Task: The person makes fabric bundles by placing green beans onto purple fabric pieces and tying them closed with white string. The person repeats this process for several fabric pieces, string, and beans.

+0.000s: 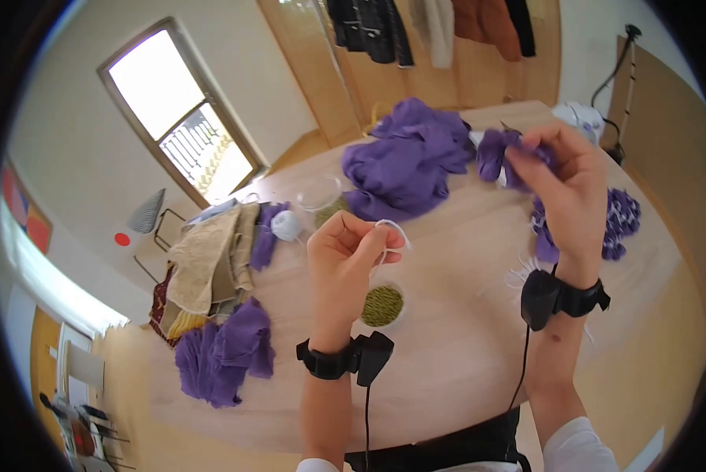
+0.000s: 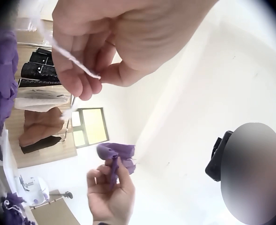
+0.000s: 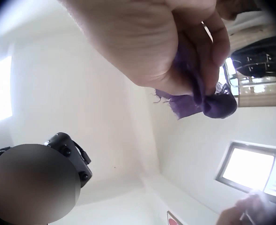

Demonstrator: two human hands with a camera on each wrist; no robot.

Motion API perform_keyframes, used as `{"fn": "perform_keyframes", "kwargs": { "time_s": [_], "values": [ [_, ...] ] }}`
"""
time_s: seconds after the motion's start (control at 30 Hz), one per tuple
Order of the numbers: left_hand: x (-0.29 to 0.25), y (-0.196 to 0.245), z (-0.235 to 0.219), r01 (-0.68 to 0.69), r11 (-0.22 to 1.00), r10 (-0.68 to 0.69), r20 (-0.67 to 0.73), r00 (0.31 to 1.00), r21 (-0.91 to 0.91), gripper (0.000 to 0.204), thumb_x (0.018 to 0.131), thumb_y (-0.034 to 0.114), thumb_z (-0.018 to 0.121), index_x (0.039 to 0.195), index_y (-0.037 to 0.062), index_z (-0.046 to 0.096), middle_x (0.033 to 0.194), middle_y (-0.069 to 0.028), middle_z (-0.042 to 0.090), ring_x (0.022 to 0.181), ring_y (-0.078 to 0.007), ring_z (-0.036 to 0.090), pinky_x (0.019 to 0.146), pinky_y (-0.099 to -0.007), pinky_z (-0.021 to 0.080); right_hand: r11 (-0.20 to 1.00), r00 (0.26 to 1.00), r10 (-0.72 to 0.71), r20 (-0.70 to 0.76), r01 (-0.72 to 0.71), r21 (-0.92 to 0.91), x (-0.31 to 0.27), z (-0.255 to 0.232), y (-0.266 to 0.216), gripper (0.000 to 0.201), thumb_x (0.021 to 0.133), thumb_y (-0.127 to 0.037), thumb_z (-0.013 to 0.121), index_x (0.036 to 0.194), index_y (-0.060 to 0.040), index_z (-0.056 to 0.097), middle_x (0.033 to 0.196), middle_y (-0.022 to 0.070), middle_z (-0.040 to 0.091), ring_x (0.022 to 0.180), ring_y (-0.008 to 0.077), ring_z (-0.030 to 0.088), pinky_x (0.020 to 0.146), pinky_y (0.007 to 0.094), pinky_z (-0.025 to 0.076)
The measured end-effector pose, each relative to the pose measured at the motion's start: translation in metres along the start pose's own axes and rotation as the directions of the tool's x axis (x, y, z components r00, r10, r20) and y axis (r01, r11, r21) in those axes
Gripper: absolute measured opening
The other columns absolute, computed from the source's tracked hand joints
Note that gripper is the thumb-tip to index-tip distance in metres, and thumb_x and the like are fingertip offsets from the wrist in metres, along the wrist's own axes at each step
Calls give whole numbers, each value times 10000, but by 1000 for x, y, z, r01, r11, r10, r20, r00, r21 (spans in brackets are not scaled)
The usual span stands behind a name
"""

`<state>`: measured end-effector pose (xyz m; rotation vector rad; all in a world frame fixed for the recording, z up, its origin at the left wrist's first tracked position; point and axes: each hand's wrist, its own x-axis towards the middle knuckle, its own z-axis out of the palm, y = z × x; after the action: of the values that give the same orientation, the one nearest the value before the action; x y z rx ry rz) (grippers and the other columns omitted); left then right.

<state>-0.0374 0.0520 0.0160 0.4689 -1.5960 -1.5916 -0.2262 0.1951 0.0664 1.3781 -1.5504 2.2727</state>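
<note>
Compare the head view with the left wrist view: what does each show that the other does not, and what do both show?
Only the head view shows the nearer dish of green material, the tan cloth and the tall window. Only the left wrist view shows the window with yellowish panes and the ceiling. Both show the left hand holding white thread, the right hand holding a piece of purple cloth, and hanging clothes.

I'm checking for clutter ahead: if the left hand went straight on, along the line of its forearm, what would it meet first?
Probably the large purple cloth heap lying ahead on the table; the left hand looks raised, so it might pass above instead, and depth is hard to judge.
</note>
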Motion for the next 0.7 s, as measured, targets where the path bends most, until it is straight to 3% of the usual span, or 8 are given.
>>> {"fn": "perform_keyframes", "kwargs": {
  "time_s": [0.1, 0.2, 0.3, 0.43, 0.5, 0.6, 0.67, 0.7],
  "values": [
    [-1, -20, 34, 99, 995, -102, 112, 988, 29, 71, 897, 16, 642, 876, -14, 582, 881, -138, 702, 779, -175, 686, 644, -282, 543, 998, 1000, -7, -23, 6, -62, 2, -18, -9, 81, 848, 14, 701, 874, 13, 625, 737, -16, 624, 669, 25, 538, 588, 181, 398],
    [-2, -46, 78, 159, 941, -239, 256, 937, 298, 88, 880, 5, 660, 884, -22, 576, 907, -126, 714, 777, -152, 683, 650, -238, 516, 991, 1000, -6, -30, 2, -134, 0, -28, -9, 92, 837, -11, 715, 869, 3, 630, 692, -30, 610, 634, 14, 510, 563, 182, 378],
    [-13, -85, 120, 99, 940, -228, 384, 895, 327, 186, 871, 23, 673, 1005, -27, 556, 954, -121, 724, 821, -131, 673, 691, -229, 494, 989, 999, -18, -27, 13, -147, 1, -30, -10, 96, 838, -22, 716, 861, 3, 626, 669, -33, 601, 620, 10, 504, 551, 184, 372],
    [-28, -110, 129, -48, 935, -136, 478, 868, 353, 345, 953, 178, 614, 1216, -9, 490, 866, -162, 713, 782, -228, 693, 684, -345, 515, 984, 1000, -14, -3, 13, -177, 2, -28, -8, 98, 848, -35, 711, 845, 2, 621, 673, -26, 608, 614, 10, 502, 542, 190, 378],
    [-27, -111, 113, -98, 926, -91, 467, 879, 364, 381, 981, 210, 579, 1282, 10, 455, 914, -149, 710, 809, -226, 697, 684, -346, 517, 988, 999, 8, 42, -1, -153, 4, -27, -1, 100, 845, -39, 709, 836, 1, 618, 675, -12, 611, 610, 21, 508, 542, 199, 388],
    [-12, -56, 77, 187, 945, -265, 293, 919, 267, 372, 1028, 191, 487, 1344, 6, 422, 1047, -146, 693, 941, -219, 695, 825, -311, 530, 989, 990, 17, 139, 4, -150, 5, -14, 11, 108, 819, -45, 713, 832, 1, 616, 660, 24, 599, 596, 70, 526, 553, 231, 415],
    [-4, -26, 48, 196, 959, -238, 206, 949, 206, 433, 1051, 303, 436, 1371, 11, 407, 1079, -175, 676, 922, -258, 707, 780, -337, 565, 961, 975, -5, 221, 66, -269, 5, -1, 22, 122, 793, -55, 716, 838, 2, 618, 649, 57, 589, 586, 125, 542, 567, 265, 439],
    [-2, -16, 34, 197, 965, -225, 157, 962, 174, 471, 1063, 359, 410, 1384, 14, 399, 1095, -189, 667, 913, -277, 713, 757, -350, 582, 961, 970, -7, 244, 74, -266, 3, 8, 34, 144, 752, -66, 715, 856, -4, 638, 650, 118, 595, 599, 240, 581, 595, 327, 467]
  ]
}}
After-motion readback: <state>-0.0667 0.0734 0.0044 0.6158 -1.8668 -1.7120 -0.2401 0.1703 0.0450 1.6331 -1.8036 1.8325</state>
